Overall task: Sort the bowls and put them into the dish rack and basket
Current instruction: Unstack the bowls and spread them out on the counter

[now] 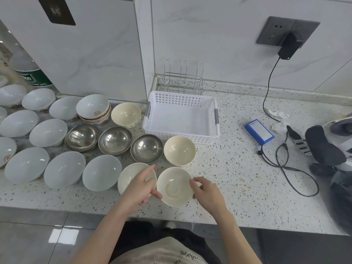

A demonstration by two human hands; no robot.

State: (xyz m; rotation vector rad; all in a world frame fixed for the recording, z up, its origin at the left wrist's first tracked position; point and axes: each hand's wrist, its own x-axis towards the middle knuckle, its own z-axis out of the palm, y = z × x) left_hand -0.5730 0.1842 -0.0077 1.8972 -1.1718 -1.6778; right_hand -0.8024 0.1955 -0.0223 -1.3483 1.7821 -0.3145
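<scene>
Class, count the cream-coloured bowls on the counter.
4: one left of the basket, one in front of it, two by the hands.

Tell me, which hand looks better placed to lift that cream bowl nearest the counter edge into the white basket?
Probably the right hand: its fingers already touch the cream bowl at its right rim, on the basket side. The left hand rests over the neighbouring bowl.

Cream bowls [179, 150], pale blue-white bowls [64, 169], shiny steel bowls [115, 140]; white perforated basket [182, 117]; speckled terrazzo desk [238, 187]; blue battery pack [259, 131]; black cable [285, 164].
</scene>
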